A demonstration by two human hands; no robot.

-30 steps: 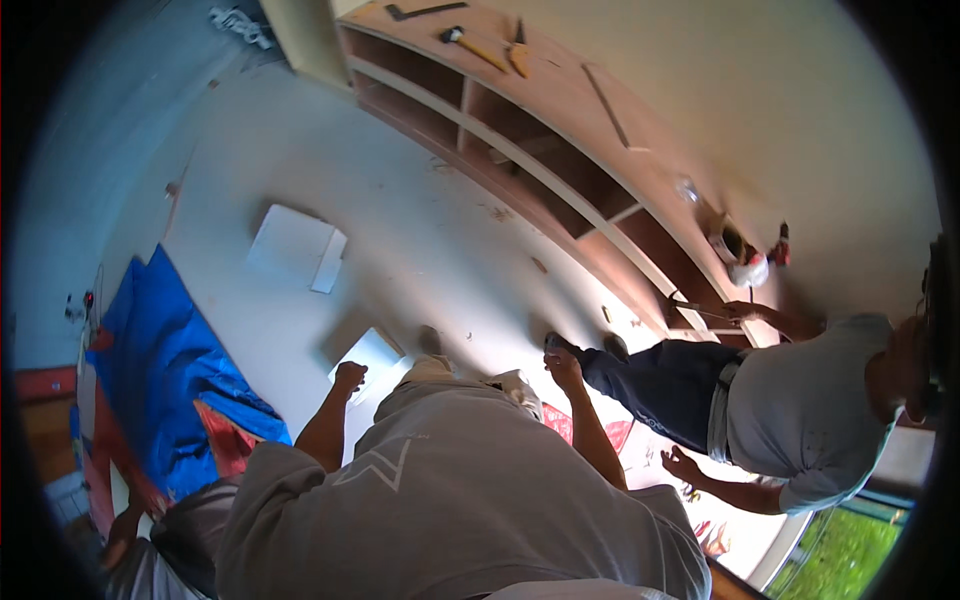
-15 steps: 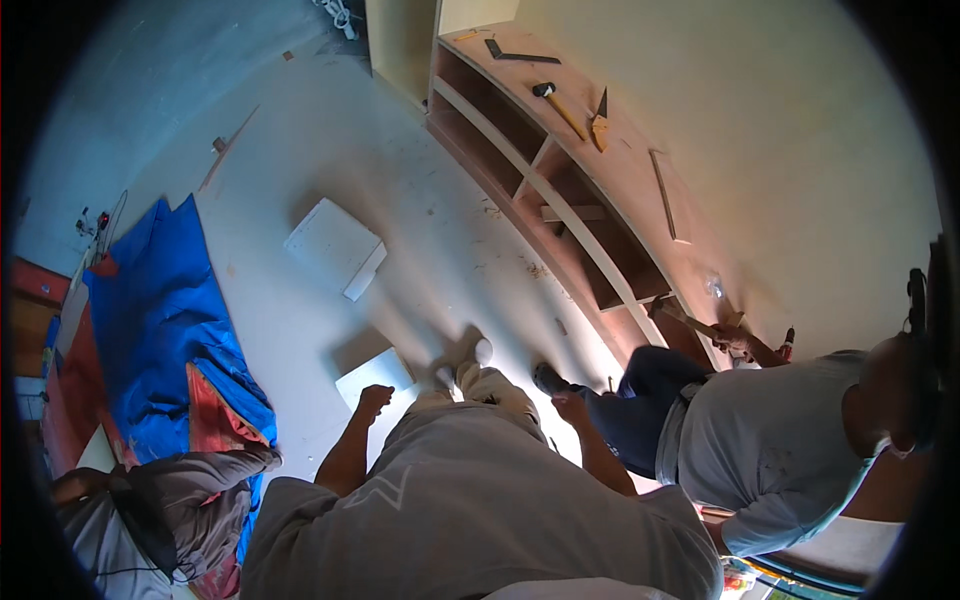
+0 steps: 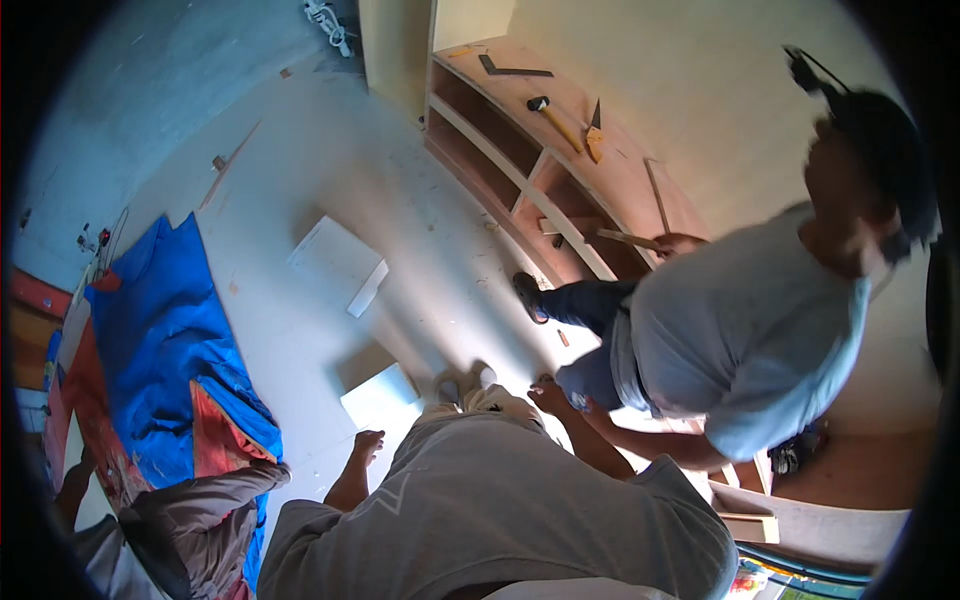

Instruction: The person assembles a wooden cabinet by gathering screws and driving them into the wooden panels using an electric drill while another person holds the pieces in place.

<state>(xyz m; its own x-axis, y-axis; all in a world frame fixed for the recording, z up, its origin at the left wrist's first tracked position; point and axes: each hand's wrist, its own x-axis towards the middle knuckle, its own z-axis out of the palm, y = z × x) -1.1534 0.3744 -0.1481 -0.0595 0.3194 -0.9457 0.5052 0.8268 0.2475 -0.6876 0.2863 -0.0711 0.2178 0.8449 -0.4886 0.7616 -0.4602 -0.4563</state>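
The left hand (image 3: 367,443) hangs beside the person's own grey-shirted torso, fingers curled loosely and holding nothing. It is directly above the lower corner of a white panel (image 3: 381,399) lying flat on the floor (image 3: 300,150); contact between the hand and the panel cannot be confirmed. The right hand (image 3: 547,393) is raised near the knee of a co-worker in a grey shirt (image 3: 740,330). Its fingers are bent, and whether they grip anything cannot be told from this view.

A 2nd, larger white panel (image 3: 338,262) lies on the floor further from the wearer, well apart from the 1st panel, with 1 edge showing its thickness.

The co-worker bends forward between the wearer and a long wooden shelf unit (image 3: 520,180) that runs along the wall. The co-worker's hand (image 3: 680,243) rests on the unit's top board beside a thin wood strip (image 3: 625,238). Further along the same board lie a hammer (image 3: 553,121), a flat yellow-handled tool (image 3: 594,142) and a metal square (image 3: 512,69).

A blue tarp (image 3: 165,330) with red patches covers the floor at the left. Another person in brown trousers (image 3: 195,510) is near its lower edge.
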